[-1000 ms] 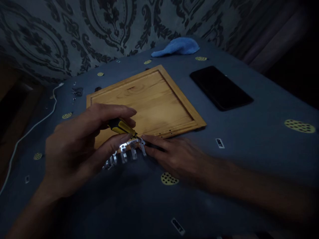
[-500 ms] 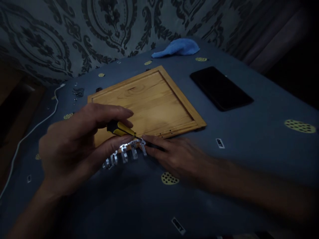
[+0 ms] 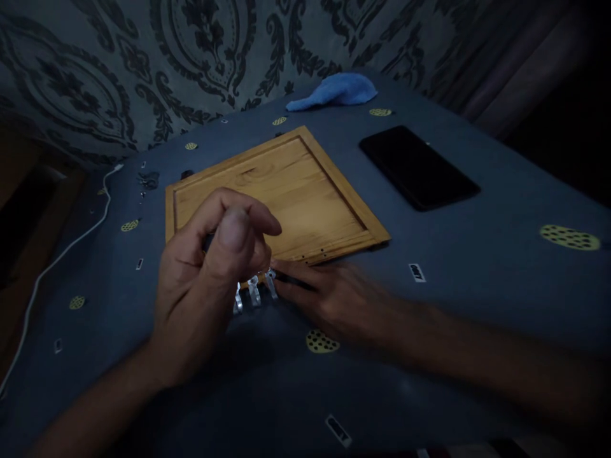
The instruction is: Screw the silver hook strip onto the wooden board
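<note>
A framed wooden board [image 3: 286,191] lies on the table, with a row of silver metal hooks [image 3: 254,291] along its near edge. My left hand [image 3: 205,280] is curled closed over the board's near-left part. It grips the screwdriver, whose dark handle shows only as a sliver behind the thumb; the tip is hidden. Low at the near edge, my right hand [image 3: 341,296] pinches at the rightmost hook [image 3: 271,284] with thumb and fingers. A dark strip shows between those fingers, and I cannot tell whether it is an object or shadow.
A black tablet or phone [image 3: 419,168] lies right of the board. Farther back is a crumpled blue cloth [image 3: 334,91] near the patterned wall. On the left are a white cable [image 3: 67,245] and small metal pieces [image 3: 147,180]. The table [image 3: 477,267] has a dark printed cover.
My left hand has turned and moved right, its fingers closing over the screwdriver and hiding it along with some hooks. My right hand has stayed at the end hook.
</note>
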